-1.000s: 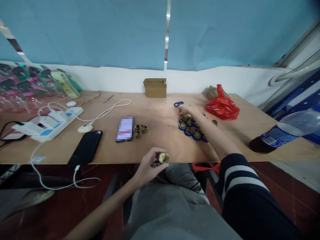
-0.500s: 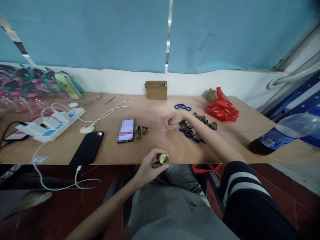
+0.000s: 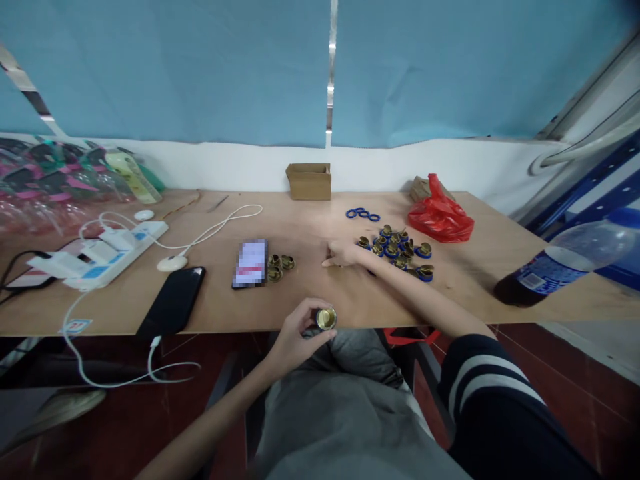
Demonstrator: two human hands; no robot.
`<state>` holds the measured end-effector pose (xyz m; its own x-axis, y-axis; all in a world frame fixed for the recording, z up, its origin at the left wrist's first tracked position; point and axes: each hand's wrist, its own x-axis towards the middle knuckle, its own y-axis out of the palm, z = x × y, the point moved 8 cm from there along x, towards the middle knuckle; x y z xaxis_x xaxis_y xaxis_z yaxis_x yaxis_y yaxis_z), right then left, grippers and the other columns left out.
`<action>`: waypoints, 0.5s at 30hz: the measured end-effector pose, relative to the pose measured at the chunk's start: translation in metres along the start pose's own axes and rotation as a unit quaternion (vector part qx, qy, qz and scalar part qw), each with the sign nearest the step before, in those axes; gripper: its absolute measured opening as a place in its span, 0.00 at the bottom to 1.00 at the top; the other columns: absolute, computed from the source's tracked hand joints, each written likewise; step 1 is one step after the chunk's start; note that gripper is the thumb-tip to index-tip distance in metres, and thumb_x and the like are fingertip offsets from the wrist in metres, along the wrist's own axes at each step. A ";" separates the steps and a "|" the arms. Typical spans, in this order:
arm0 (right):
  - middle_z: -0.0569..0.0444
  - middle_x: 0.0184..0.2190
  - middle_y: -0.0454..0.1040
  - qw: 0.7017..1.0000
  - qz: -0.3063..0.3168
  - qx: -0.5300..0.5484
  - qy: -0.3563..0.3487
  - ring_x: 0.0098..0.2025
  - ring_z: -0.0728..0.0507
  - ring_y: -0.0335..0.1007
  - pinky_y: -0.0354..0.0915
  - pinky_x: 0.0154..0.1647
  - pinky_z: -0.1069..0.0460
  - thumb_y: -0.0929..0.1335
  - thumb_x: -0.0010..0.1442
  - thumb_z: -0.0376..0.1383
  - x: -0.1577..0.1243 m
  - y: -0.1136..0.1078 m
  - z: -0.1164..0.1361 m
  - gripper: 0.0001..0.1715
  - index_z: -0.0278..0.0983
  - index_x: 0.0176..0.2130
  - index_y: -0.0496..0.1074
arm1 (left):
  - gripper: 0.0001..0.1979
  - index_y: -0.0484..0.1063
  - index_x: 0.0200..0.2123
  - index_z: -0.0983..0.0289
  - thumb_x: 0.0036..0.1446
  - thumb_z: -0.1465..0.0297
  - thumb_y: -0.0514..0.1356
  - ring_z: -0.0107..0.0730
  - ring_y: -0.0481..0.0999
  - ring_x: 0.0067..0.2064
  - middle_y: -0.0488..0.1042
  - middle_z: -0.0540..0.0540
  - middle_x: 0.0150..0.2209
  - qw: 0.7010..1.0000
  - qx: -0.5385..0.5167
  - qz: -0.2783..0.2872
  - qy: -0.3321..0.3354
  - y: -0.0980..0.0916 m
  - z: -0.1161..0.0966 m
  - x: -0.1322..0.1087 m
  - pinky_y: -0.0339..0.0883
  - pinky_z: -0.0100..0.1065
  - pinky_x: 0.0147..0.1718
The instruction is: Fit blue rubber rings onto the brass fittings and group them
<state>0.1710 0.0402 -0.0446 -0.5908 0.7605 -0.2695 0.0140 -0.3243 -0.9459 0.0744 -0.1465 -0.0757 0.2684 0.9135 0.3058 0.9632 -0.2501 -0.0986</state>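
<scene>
A small round gold metal piece (image 3: 326, 318) is gripped between the thumb and fingers of my left hand (image 3: 299, 338), over the table's front edge. My right hand (image 3: 341, 254) is low over the middle of the table, its fingers drawn together; whether anything is in them I cannot make out. To its right lies a cluster of gold pieces with blue rings (image 3: 393, 248). Several loose blue rings (image 3: 363, 214) lie farther back. On the left, a few gold pieces without blue rings (image 3: 275, 273) sit beside a lit phone (image 3: 251, 263).
A cardboard box (image 3: 309, 182) stands at the back. A red plastic bag (image 3: 441, 217) and a large bottle of dark drink (image 3: 545, 277) are on the right. A power strip (image 3: 116, 257), cables, a black phone (image 3: 173, 301) and plastic bottles (image 3: 45, 193) occupy the left.
My right hand has shifted slightly left and down across the table, showing more of the blue-ringed cluster. My left hand keeps the gold piece in nearly the same place.
</scene>
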 end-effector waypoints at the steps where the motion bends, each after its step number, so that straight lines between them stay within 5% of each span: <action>1: 0.48 0.28 0.82 1.000 -0.001 -0.002 0.000 0.33 0.43 0.78 0.62 0.31 0.55 0.72 0.64 0.42 0.002 0.001 0.000 0.16 0.29 0.41 0.80 | 0.17 0.72 0.47 0.61 0.56 0.72 0.69 0.33 0.76 0.45 0.74 0.55 0.46 1.000 -0.001 0.001 0.000 0.000 0.000 0.000 0.72 0.32 0.45; 15: 0.40 0.40 0.82 0.997 -0.079 -0.019 0.011 0.41 0.37 0.78 0.63 0.35 0.53 0.74 0.61 0.49 0.010 0.011 -0.021 0.23 0.30 0.36 0.80 | 0.16 0.72 0.47 0.61 0.55 0.73 0.69 0.33 0.77 0.45 0.74 0.55 0.46 1.000 -0.006 -0.002 0.002 0.002 0.002 0.001 0.72 0.31 0.43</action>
<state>0.1821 0.0565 -0.0617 -0.5703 0.8126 -0.1200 -0.0467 -0.1779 -0.9829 0.0761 -0.1459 -0.0773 0.2651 0.9131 0.3099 0.9642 -0.2505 -0.0868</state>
